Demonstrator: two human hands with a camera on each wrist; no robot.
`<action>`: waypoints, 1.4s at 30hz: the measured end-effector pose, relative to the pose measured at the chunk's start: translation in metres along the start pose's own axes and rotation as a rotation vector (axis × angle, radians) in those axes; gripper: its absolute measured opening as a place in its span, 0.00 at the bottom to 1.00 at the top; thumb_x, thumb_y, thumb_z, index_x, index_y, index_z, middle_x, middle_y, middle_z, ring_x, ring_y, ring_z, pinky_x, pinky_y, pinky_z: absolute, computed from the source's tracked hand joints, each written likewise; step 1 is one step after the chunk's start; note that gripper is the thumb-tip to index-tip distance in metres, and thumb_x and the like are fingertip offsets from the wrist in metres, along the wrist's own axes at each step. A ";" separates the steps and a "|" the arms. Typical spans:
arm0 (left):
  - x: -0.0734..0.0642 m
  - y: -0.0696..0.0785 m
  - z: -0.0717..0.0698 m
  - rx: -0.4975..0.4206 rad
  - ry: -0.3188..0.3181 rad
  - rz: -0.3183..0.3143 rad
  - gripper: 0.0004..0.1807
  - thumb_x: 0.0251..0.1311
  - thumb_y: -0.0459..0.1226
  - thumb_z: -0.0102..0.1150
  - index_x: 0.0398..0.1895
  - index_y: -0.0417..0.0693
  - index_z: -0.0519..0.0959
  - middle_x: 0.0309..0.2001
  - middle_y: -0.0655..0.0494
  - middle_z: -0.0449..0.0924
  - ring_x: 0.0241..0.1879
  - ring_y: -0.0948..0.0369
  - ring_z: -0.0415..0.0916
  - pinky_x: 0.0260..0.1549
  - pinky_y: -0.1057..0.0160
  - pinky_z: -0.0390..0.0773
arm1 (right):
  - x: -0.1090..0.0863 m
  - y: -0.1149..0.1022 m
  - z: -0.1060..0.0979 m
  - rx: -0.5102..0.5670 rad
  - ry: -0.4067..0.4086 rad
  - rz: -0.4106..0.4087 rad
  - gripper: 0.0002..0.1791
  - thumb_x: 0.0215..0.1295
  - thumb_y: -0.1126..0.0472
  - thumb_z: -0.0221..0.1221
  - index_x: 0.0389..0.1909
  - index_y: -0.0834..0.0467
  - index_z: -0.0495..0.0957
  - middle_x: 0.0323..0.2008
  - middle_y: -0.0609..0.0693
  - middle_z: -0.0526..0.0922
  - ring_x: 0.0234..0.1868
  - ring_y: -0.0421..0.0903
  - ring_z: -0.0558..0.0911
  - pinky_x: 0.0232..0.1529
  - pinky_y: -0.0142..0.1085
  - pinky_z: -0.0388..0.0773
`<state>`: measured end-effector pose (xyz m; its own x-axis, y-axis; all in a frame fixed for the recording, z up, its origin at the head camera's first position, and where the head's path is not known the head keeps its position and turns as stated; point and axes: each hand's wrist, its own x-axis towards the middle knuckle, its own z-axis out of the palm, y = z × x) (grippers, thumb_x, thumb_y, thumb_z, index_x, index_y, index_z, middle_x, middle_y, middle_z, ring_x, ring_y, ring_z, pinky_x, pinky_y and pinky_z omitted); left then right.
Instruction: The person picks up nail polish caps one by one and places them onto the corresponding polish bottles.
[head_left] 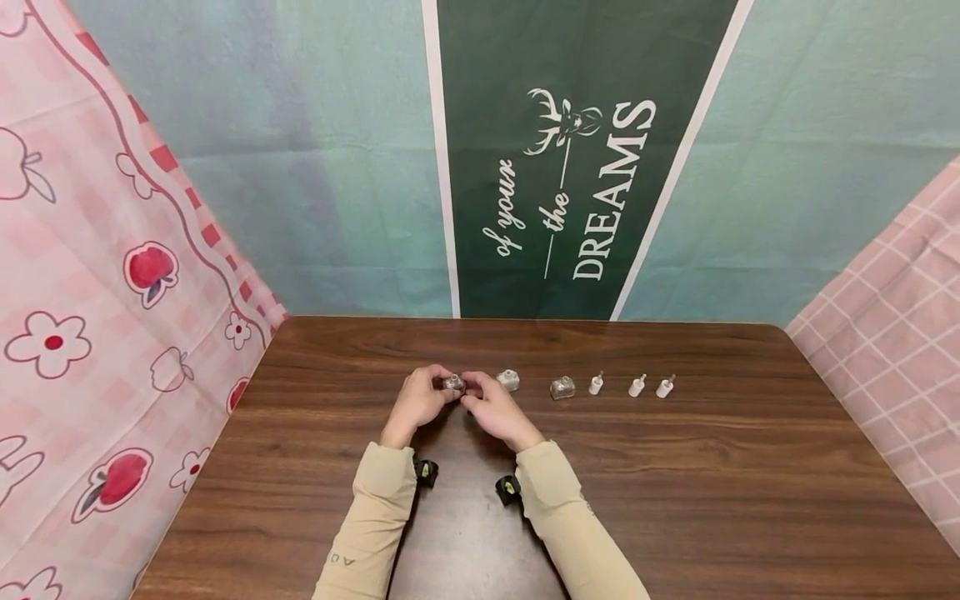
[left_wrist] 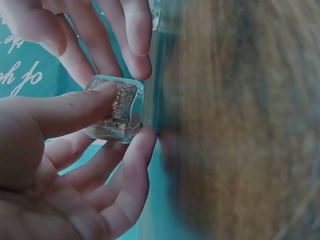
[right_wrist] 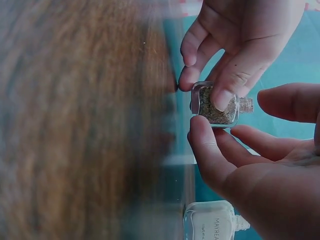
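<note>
A small square glass nail polish bottle (head_left: 454,382) with glitter inside stands between the two hands near the back of the table; its threaded neck has no cap on it. My left hand (head_left: 414,404) pinches the bottle, thumb across its face in the left wrist view. From the other side my right hand (head_left: 495,408) reaches in with a fingertip at the bottle's side, its thumb held apart from the glass in the right wrist view. Just right of this hand stands an uncapped white nail polish bottle (head_left: 508,380), seen lettered in the right wrist view.
Farther right on the wooden table (head_left: 675,483) is another uncapped clear bottle (head_left: 562,387). Beyond it stand a white brush cap (head_left: 596,383), a second brush cap (head_left: 637,385) and a third brush cap (head_left: 665,387), brushes up. A printed cloth (head_left: 360,208) hangs behind the table's far edge.
</note>
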<state>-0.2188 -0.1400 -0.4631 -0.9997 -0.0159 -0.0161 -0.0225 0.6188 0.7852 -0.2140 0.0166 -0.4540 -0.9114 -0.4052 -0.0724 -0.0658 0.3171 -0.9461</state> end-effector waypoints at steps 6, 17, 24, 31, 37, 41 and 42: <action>0.000 0.000 -0.003 -0.134 -0.040 0.000 0.07 0.54 0.31 0.67 0.37 0.41 0.82 0.36 0.48 0.83 0.27 0.62 0.75 0.28 0.65 0.75 | -0.005 -0.010 -0.002 -0.015 -0.005 -0.036 0.23 0.67 0.72 0.51 0.62 0.76 0.64 0.58 0.71 0.72 0.57 0.64 0.77 0.54 0.48 0.77; 0.002 0.003 -0.010 -0.505 -0.123 -0.020 0.14 0.56 0.28 0.65 0.46 0.33 0.80 0.42 0.42 0.83 0.32 0.65 0.81 0.36 0.59 0.84 | 0.002 0.006 -0.003 -0.172 0.095 -0.158 0.23 0.65 0.66 0.56 0.61 0.68 0.69 0.53 0.64 0.75 0.47 0.53 0.83 0.43 0.37 0.81; -0.002 0.010 -0.015 -0.597 -0.195 0.024 0.17 0.60 0.29 0.61 0.53 0.32 0.78 0.49 0.38 0.81 0.36 0.64 0.82 0.42 0.59 0.84 | 0.000 0.001 -0.010 -0.113 0.144 -0.155 0.19 0.65 0.65 0.59 0.56 0.64 0.74 0.51 0.59 0.79 0.47 0.53 0.84 0.49 0.44 0.81; -0.006 0.023 -0.018 -0.636 -0.226 0.070 0.18 0.60 0.27 0.60 0.54 0.30 0.77 0.50 0.36 0.80 0.36 0.66 0.82 0.41 0.62 0.83 | -0.002 -0.003 -0.022 -0.043 0.160 -0.185 0.16 0.61 0.63 0.64 0.50 0.62 0.79 0.46 0.57 0.84 0.44 0.50 0.85 0.45 0.40 0.82; -0.011 0.031 -0.019 -0.615 -0.236 0.083 0.17 0.59 0.27 0.60 0.53 0.33 0.78 0.49 0.39 0.81 0.38 0.64 0.82 0.43 0.61 0.83 | -0.005 -0.005 -0.031 -0.008 0.130 -0.200 0.16 0.60 0.61 0.66 0.48 0.61 0.79 0.42 0.54 0.85 0.41 0.47 0.85 0.42 0.33 0.82; -0.014 0.033 -0.018 -0.607 -0.260 0.097 0.18 0.60 0.28 0.61 0.54 0.32 0.77 0.50 0.38 0.81 0.40 0.63 0.83 0.44 0.61 0.83 | -0.010 -0.005 -0.036 -0.010 0.109 -0.195 0.16 0.60 0.60 0.66 0.47 0.60 0.79 0.41 0.54 0.85 0.39 0.45 0.85 0.41 0.31 0.81; -0.014 0.033 -0.018 -0.607 -0.262 0.104 0.18 0.60 0.28 0.61 0.54 0.32 0.77 0.50 0.38 0.80 0.40 0.63 0.83 0.44 0.61 0.83 | -0.011 -0.005 -0.037 -0.010 0.103 -0.194 0.15 0.60 0.60 0.66 0.47 0.60 0.79 0.41 0.54 0.85 0.39 0.45 0.85 0.41 0.30 0.81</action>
<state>-0.2051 -0.1333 -0.4259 -0.9658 0.2591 -0.0110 0.0030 0.0536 0.9986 -0.2184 0.0513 -0.4369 -0.9179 -0.3699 0.1436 -0.2472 0.2500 -0.9361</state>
